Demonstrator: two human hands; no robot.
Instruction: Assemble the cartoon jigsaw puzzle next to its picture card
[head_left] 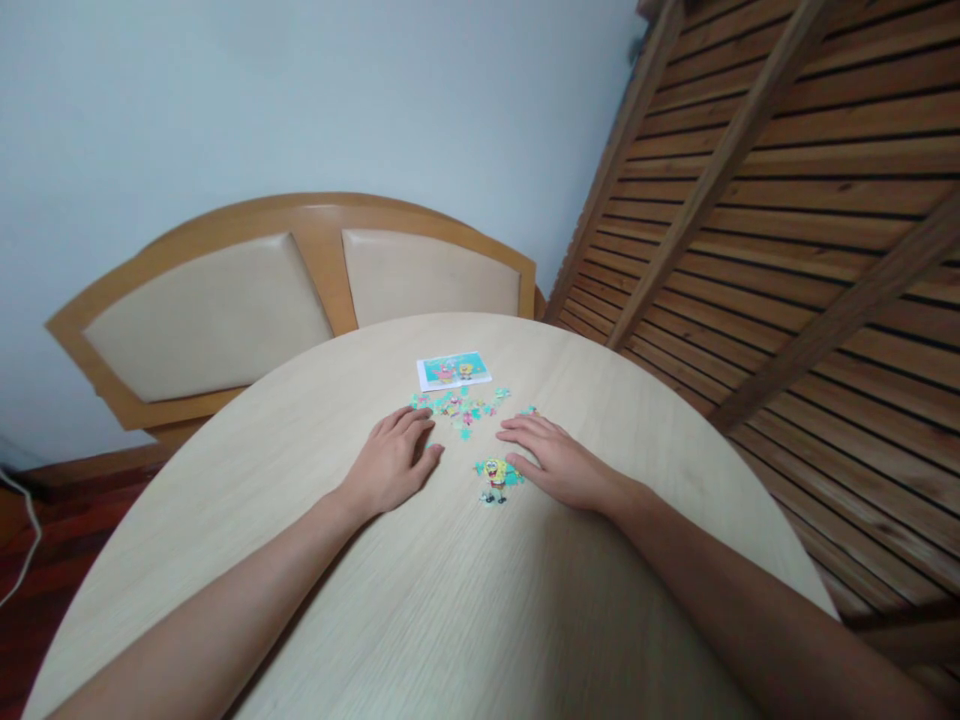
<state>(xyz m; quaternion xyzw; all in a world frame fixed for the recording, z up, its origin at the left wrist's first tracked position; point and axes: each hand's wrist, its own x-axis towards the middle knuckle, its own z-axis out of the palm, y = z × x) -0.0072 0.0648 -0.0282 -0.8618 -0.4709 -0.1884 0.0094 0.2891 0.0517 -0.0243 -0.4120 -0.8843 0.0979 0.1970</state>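
A partly joined jigsaw puzzle [495, 480] with a yellow cartoon sponge figure lies on the table between my hands. My right hand [551, 460] rests at its right edge, fingers stretched out, thumb beside or on the joined pieces. Farther left, my left hand [394, 465] lies on the table with its fingers apart, fingertips close to the loose puzzle pieces [465, 410]. These pieces are scattered in a small heap, mostly turquoise, with bits of pink and yellow. Behind them sits a picture card [457, 371] showing a pink and a yellow figure.
The round pale wooden table [420, 620] fills the lower middle. A wooden bench back with cream panels [210, 320] stands behind it against a pale wall [300, 90]. Slatted wooden panels [825, 200] rise at the right. A white cable [30, 525] hangs at far left.
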